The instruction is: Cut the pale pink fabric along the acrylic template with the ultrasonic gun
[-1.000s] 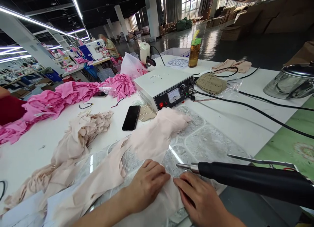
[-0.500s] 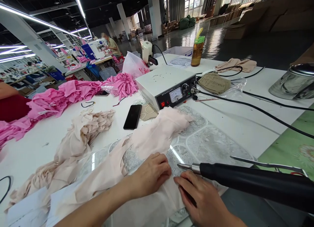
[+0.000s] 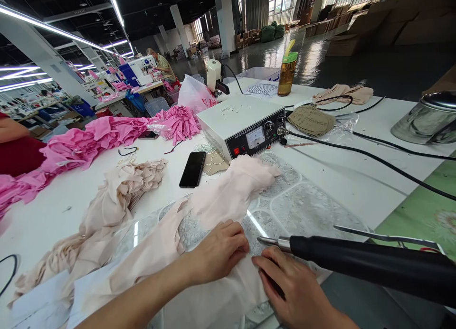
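A thin pale pink fabric piece [image 3: 213, 300] lies under both my hands on a grey marbled sheet [image 3: 306, 205]. My left hand [image 3: 223, 253] is closed, its curled fingers pinching the fabric's edge. Close by on the right, my right hand [image 3: 294, 286] is also closed, thumb and fingers together at the same fabric; their tips are partly hidden. Just above the right hand's fingers is a pen-like tool with a black handle [image 3: 356, 260] and a pointed metal tip [image 3: 276, 242]; the hand is not wrapped round it. More pale pink fabric [image 3: 231, 191] lies beyond my left hand.
A white control box [image 3: 242, 125] with a dial stands ahead, its black cable [image 3: 374, 155] running right. A phone [image 3: 192, 169], beige fabric bundles [image 3: 117, 196], tweezers [image 3: 384, 236], an amber bottle [image 3: 287, 75] and a metal canister [image 3: 425, 117] surround the work. A person in red [image 3: 17, 151] is at left.
My hands, the fabric and the tool stay in almost the same place. At the far left, the arm of the person in red has shifted slightly.
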A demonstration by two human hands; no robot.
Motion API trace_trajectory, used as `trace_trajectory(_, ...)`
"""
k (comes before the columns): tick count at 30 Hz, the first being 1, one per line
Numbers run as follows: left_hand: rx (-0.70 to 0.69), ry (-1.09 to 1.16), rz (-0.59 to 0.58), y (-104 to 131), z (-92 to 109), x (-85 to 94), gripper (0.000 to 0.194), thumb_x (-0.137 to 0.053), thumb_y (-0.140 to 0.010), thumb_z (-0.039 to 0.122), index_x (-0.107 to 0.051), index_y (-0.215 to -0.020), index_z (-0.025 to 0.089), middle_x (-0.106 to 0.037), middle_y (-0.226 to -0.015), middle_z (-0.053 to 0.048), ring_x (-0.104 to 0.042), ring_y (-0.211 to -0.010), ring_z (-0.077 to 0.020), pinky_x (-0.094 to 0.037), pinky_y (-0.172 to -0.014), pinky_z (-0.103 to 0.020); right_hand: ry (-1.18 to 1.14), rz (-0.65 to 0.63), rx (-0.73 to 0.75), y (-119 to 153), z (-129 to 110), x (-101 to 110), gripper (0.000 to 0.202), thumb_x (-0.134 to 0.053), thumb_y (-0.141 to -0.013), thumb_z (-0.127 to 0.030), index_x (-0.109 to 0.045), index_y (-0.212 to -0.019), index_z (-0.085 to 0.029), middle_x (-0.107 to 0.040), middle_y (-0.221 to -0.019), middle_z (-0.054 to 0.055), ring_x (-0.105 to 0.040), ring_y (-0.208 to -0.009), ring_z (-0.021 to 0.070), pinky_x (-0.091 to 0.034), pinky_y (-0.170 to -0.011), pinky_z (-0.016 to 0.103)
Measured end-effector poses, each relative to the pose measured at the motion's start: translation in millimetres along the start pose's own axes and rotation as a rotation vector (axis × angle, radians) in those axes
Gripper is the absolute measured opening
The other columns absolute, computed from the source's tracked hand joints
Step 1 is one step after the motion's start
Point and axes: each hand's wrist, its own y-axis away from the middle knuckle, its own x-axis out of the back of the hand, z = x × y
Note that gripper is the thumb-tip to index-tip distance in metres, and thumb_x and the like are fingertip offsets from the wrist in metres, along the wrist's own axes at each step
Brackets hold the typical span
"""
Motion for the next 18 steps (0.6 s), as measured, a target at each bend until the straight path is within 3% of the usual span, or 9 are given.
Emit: trace_trajectory(18,-0.028,0.024,0.024,-0.4,-0.8,-3.5,0.015,-0.054,-0.088,0.006,-0.052,-0.077,0.016,-0.056,-0.083,-0.001,-0.051,-0.079,-0.015,-0.039,-0.076,-0.027,-0.042,0.026,0.003,-3.8,-3.6,3.6,0.027,-0.043,-0.085,-0.004,-0.063,-0.095,-0.018,-0.063,-0.077,0.006,-0.065,-0.066,0.0163,-0.054,-0.057,0.025)
